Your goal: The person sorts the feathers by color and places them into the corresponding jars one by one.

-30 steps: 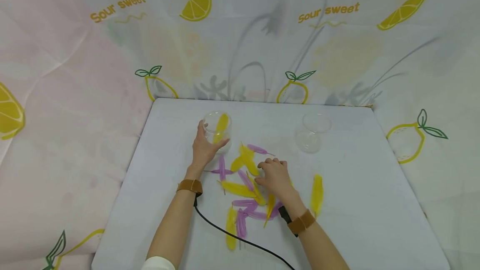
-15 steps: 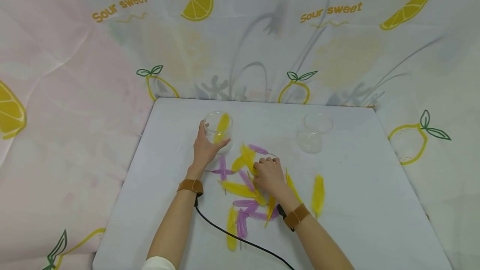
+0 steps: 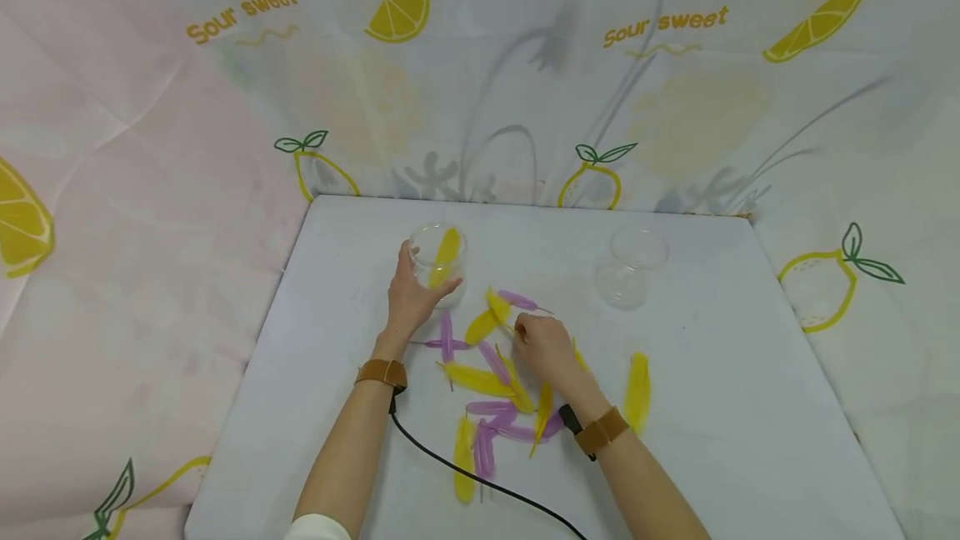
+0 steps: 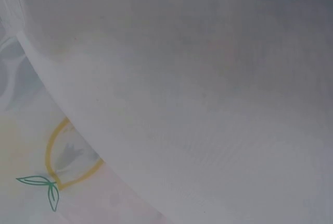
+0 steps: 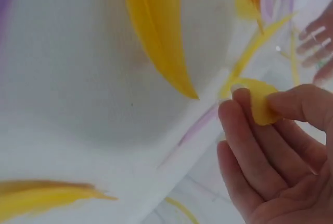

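My left hand [image 3: 411, 300] grips a clear glass jar [image 3: 459, 261] at the back left, thumb and fingers spread round its side. One yellow feather [image 3: 446, 248] leans upright inside that jar. Over the scattered feathers, my right hand [image 3: 549, 350] pinches a yellow feather [image 5: 264, 103] between thumb and fingertips, as the right wrist view shows; part of it is hidden by the fingers. Close by lie another yellow feather [image 3: 480, 327] and a purple feather [image 3: 517, 300]. The left wrist view shows mostly the white tabletop [image 4: 182, 104], without the hand.
A second clear glass jar [image 3: 622, 283] stands at the back right. Several yellow and purple feathers lie mid-table, with a lone yellow feather [image 3: 637, 390] to the right. A black cable [image 3: 480, 477] runs from the left wrist across the front. Printed cloth [image 3: 480, 90] backs the table.
My right hand has moved slightly left and back toward me, its fingers closing from loosely spread to a pinch on a yellow feather. The left hand stays on the jar.
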{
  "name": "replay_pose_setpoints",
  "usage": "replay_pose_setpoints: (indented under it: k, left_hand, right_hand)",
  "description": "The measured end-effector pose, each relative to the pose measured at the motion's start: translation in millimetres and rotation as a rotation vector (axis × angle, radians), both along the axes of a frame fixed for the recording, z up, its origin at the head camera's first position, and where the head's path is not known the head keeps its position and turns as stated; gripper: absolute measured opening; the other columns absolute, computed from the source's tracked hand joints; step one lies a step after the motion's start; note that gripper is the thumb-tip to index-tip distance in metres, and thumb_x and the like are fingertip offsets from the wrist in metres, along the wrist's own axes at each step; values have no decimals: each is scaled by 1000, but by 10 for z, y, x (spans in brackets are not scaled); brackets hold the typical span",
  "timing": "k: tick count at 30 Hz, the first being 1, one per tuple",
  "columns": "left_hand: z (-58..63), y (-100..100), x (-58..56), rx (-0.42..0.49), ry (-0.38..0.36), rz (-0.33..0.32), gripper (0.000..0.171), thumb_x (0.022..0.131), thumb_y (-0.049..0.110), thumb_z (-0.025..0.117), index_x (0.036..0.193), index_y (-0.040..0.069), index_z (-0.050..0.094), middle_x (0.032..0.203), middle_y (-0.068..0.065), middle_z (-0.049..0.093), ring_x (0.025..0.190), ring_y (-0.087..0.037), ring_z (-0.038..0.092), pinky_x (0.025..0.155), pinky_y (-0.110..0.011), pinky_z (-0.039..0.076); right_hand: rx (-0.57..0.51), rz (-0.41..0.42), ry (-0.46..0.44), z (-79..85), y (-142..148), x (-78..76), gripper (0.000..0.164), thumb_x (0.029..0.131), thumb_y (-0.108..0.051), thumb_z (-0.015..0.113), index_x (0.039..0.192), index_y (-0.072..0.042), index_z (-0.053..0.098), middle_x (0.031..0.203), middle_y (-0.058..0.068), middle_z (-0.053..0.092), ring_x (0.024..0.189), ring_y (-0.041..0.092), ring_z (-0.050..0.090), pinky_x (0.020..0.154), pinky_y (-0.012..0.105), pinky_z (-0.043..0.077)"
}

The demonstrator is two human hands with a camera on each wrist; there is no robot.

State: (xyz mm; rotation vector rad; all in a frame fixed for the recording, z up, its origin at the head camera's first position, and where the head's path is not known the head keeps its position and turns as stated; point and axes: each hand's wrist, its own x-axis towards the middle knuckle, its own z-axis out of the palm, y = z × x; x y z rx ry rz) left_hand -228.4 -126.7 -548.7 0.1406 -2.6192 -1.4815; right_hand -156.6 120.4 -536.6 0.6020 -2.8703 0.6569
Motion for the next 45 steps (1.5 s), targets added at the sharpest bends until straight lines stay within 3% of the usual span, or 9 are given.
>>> replay_pose_setpoints:
  k: [2,8,14,19,24,28,32,39,45]
  left_hand:
    - [4,-4,0,1,-2,2,106,76,46,85,155,16,21,155,-9,41,138,-39,42,110,-58,38]
    - [15,-10,16,4,-26,3,107,76,45,85,156,19,20,156,-8,40,139,-39,41,111,-57,38]
    - [36,-13,27,4,-20,-5,107,76,45,85,156,20,19,157,-8,39,139,-39,41,110,-58,38]
    - [31,-18,31,12,-12,-3,106,76,44,85,156,19,19,156,-8,40,139,-39,41,110,-58,38]
    - [17,-19,35,20,-10,-3,107,76,45,84,157,20,18,156,-8,39,140,-39,40,111,-58,37]
    - [14,-14,28,21,-16,-2,107,77,47,84,157,20,18,156,-8,39,140,-39,40,112,-57,36]
    - [18,-18,25,21,-23,-5,107,78,48,83,158,21,17,157,-8,38,140,-39,39,112,-57,36]
    - [38,-21,36,25,-18,-10,106,78,50,82,157,22,17,157,-9,38,138,-40,41,111,-59,37]
    - [31,-11,43,27,-21,-6,105,78,50,82,157,21,18,156,-11,39,138,-41,42,111,-58,36]
  right_hand:
    - [-64,-7,11,36,29,-12,4,89,-2,71,85,-2,69,77,7,70,64,19,63,62,33,55]
    - [-212,-52,113,266,94,-46,8,87,0,73,95,3,75,81,11,75,70,24,70,65,39,57]
    - [-365,-81,188,757,95,-137,12,91,0,69,100,4,75,85,13,76,76,27,72,68,44,57]
    - [-447,-28,147,1171,-5,-234,13,93,-2,68,102,4,75,85,12,76,78,25,72,68,41,57]
    - [-454,13,72,1382,-191,-387,15,94,-5,67,105,2,75,84,9,76,79,22,72,68,36,55]
    - [-442,37,18,1427,-355,-486,16,95,-7,67,106,2,75,86,10,76,79,22,72,68,35,56]
    - [-429,47,-104,1381,-507,-582,19,96,-9,65,109,1,74,88,10,77,78,21,72,73,35,59]
    - [-384,-24,-302,1141,-731,-816,22,98,-13,62,111,0,74,87,8,76,77,19,71,69,31,58]
    - [-335,-70,-341,947,-833,-922,23,99,-15,61,113,-1,73,89,8,76,79,19,71,70,30,57]
